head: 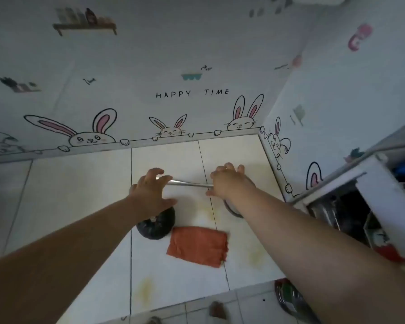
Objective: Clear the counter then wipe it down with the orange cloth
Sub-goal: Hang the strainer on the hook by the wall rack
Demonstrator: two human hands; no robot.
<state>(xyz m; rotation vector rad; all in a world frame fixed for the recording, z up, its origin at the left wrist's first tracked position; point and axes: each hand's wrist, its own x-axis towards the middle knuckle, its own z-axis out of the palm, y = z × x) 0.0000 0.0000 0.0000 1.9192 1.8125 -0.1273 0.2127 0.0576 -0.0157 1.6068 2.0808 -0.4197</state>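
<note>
A long-handled metal pan [189, 182] lies on the white tiled counter [80, 183], its handle pointing left and its round rim showing under my right wrist. My right hand [225, 181] is bent over the spot where handle meets bowl, with the handle running between thumb and fingers. My left hand [150, 190] hovers with fingers spread, fingertips at the handle's end. Under its palm sits a dark round squash [157, 228]. The folded orange cloth [198, 245] lies flat nearer to me, between my forearms.
Yellowish stains [146, 288] mark the counter tiles. A wall with rabbit stickers [173, 129] closes the far and right sides. An open white cabinet [360, 206] with dishes stands at the right. Below the counter's front edge is a floor with a metal basin [290, 298].
</note>
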